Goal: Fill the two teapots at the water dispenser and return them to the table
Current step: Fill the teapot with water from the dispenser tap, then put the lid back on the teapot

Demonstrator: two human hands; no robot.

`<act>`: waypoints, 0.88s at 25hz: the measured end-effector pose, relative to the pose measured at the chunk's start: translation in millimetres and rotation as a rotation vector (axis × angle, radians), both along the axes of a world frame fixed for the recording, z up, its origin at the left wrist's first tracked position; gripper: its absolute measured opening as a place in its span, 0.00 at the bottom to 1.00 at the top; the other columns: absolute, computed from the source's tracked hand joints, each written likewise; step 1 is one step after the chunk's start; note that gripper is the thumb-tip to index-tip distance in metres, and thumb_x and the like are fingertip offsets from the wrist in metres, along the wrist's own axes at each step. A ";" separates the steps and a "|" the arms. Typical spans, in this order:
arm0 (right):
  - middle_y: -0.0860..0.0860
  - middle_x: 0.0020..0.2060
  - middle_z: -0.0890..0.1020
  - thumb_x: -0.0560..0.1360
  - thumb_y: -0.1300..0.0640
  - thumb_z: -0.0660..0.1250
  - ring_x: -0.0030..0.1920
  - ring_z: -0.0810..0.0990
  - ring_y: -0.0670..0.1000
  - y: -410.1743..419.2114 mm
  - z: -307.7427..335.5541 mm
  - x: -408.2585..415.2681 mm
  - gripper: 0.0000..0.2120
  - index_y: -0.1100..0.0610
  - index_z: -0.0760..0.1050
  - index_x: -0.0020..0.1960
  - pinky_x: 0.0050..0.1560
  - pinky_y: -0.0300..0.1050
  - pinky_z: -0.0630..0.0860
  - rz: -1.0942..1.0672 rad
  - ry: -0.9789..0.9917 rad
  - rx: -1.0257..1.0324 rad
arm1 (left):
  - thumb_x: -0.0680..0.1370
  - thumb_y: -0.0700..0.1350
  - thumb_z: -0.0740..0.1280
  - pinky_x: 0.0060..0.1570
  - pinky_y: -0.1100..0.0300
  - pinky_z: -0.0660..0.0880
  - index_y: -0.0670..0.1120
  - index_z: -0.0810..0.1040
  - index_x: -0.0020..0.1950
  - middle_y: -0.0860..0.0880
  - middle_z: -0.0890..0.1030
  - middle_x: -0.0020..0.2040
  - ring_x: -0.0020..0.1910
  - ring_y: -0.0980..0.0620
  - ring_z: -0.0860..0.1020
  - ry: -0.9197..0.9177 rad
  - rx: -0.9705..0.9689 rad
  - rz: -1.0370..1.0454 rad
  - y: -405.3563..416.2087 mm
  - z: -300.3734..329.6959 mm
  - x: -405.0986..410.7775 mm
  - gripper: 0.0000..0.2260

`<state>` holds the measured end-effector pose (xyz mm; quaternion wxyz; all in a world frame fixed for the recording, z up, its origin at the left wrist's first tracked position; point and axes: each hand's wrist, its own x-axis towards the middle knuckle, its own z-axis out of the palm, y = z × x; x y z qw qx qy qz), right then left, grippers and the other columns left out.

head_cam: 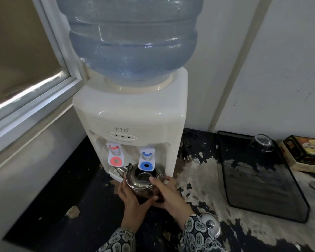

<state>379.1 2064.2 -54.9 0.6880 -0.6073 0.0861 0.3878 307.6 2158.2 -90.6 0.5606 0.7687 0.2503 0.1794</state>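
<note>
1. I see the steel teapot (140, 180) held under the blue tap (147, 160) of the white water dispenser (131, 113); its lid is off, the strainer inside shows, and its handle is folded over towards the spout on the left.
2. My left hand (130, 197) wraps the pot's left side and underside, thumb curled across the front; my right hand (165, 191) grips the right side, one fingertip on the open rim.
3. The teapot lid (208, 224) lies on the worn black counter (71, 211) just beside my right sleeve.
4. The red tap (115, 157) stands left of the pot; a blue water bottle (133, 39) sits on top of the dispenser.
5. Well to the right, a black mesh tray (265, 193) bears an upturned glass (261, 143); a printed tin box (305, 153) lies beyond it.
</note>
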 end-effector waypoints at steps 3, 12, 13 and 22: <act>0.52 0.50 0.76 0.70 0.55 0.70 0.40 0.78 0.48 -6.9 -3.8 -11.7 0.27 0.50 0.59 0.61 0.36 0.43 0.79 -0.038 -0.020 0.077 | 0.60 0.39 0.80 0.68 0.61 0.55 0.43 0.48 0.74 0.42 0.51 0.71 0.62 0.66 0.53 -0.013 0.041 -0.007 -3.4 -2.9 -10.1 0.53; 0.49 0.57 0.76 0.72 0.60 0.68 0.57 0.78 0.51 -54.5 -15.7 -57.2 0.26 0.47 0.61 0.63 0.61 0.57 0.75 0.002 -0.202 0.043 | 0.57 0.43 0.81 0.66 0.57 0.57 0.40 0.60 0.70 0.42 0.64 0.67 0.68 0.46 0.61 0.032 0.120 0.089 -47.4 -25.3 -61.0 0.47; 0.49 0.58 0.76 0.72 0.59 0.68 0.58 0.77 0.51 -60.4 -17.7 -60.3 0.26 0.47 0.61 0.64 0.62 0.59 0.74 0.010 -0.206 0.021 | 0.57 0.42 0.81 0.65 0.58 0.58 0.40 0.60 0.70 0.41 0.64 0.67 0.67 0.47 0.60 0.043 0.097 0.099 -53.9 -26.3 -65.5 0.47; 0.45 0.62 0.73 0.71 0.52 0.70 0.64 0.72 0.48 -104.6 -37.1 -80.2 0.30 0.49 0.63 0.70 0.68 0.54 0.69 0.129 -0.241 -0.151 | 0.60 0.40 0.80 0.64 0.57 0.60 0.39 0.61 0.70 0.39 0.65 0.68 0.67 0.44 0.61 0.127 0.090 0.204 -107.9 -32.0 -96.7 0.44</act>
